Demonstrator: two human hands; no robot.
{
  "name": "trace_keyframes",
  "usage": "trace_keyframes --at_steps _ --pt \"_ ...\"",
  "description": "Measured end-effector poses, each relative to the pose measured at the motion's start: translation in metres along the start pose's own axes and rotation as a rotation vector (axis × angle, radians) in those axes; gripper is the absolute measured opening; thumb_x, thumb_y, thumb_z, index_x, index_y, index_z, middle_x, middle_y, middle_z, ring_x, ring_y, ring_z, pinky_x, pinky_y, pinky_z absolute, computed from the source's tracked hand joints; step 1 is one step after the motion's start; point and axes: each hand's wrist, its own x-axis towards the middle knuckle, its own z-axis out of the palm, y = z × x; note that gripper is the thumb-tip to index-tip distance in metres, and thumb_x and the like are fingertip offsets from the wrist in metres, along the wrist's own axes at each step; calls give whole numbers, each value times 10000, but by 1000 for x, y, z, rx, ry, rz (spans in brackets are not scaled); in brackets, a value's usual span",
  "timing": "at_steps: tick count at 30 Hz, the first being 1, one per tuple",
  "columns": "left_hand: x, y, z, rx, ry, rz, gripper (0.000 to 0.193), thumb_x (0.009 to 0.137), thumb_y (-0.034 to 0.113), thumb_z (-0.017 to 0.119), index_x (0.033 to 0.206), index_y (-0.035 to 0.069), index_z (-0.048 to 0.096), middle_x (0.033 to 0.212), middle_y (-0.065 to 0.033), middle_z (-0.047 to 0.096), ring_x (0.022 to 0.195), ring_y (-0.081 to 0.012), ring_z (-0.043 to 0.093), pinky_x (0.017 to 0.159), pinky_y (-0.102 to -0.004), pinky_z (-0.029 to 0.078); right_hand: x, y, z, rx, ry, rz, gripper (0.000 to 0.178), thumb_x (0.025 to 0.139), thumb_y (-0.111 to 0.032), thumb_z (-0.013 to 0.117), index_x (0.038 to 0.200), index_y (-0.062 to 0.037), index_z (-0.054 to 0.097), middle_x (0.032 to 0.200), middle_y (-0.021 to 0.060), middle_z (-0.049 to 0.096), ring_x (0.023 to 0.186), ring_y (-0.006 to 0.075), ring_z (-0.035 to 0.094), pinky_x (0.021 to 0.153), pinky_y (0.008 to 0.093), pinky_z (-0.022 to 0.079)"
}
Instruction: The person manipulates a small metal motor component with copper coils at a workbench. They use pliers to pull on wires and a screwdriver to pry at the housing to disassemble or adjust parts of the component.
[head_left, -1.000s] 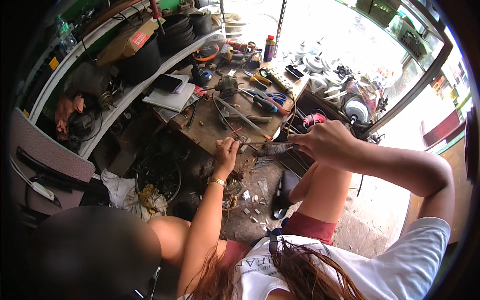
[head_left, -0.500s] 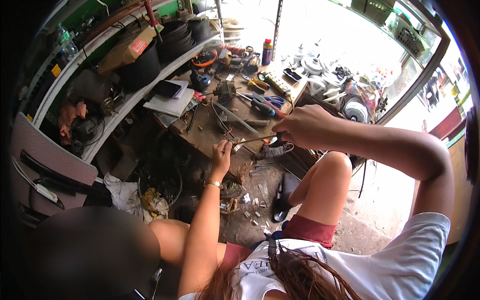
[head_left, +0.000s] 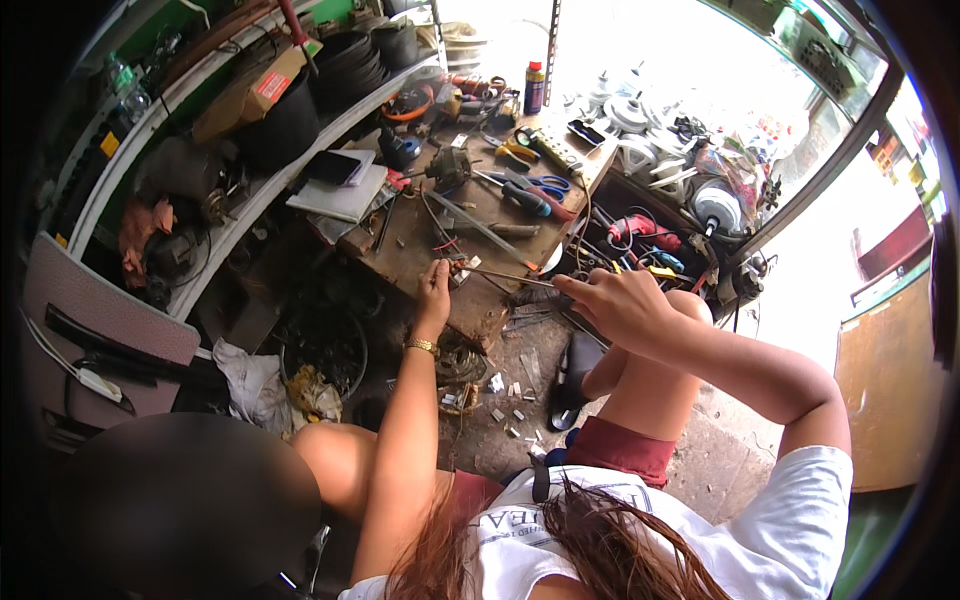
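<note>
Head view, left to right: shows dark phone (head_left: 338,167) on white notebook (head_left: 350,198), left side of table (head_left: 393,262). Pinches small part (head_left: 459,272) in left hand (head_left: 433,290) at table's near edge, fingers closed; too small to identify. Has thin metal rod (head_left: 512,277) spanning between hands, left end at small part. Shows dark-handled screwdriver (head_left: 528,200) lying behind rod. Grips rod's right end in right hand (head_left: 618,305), fingers curled. Shows red tool (head_left: 640,232) beyond right hand.
</note>
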Motion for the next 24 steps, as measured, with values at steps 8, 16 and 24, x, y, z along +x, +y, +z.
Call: trace_keyframes --at_steps 8,16,24 --pt "-23 11 -60 142 -260 20 572 950 480 503 1043 -77 592 904 -205 617 941 -311 589 854 -384 429 -8 9 -76 102 -50 48 302 857 -289 653 1133 -169 683 770 133 681 730 322 675 626 443 514" --pt "-17 48 -30 497 -89 -197 396 890 406 610 1046 44 652 928 -94 662 938 -278 588 915 -367 409 -2 23 -54 144 -27 94 310 843 -287 668 1143 -209 689 800 127 689 746 323 669 634 448 504" --pt "-19 51 -34 409 -386 179 320 910 248 618 1065 -29 577 1031 -121 569 1080 -287 476 943 -370 391 3 42 -55 98 -66 32 311 831 -293 683 1136 -240 693 785 108 683 733 307 668 613 442 492"
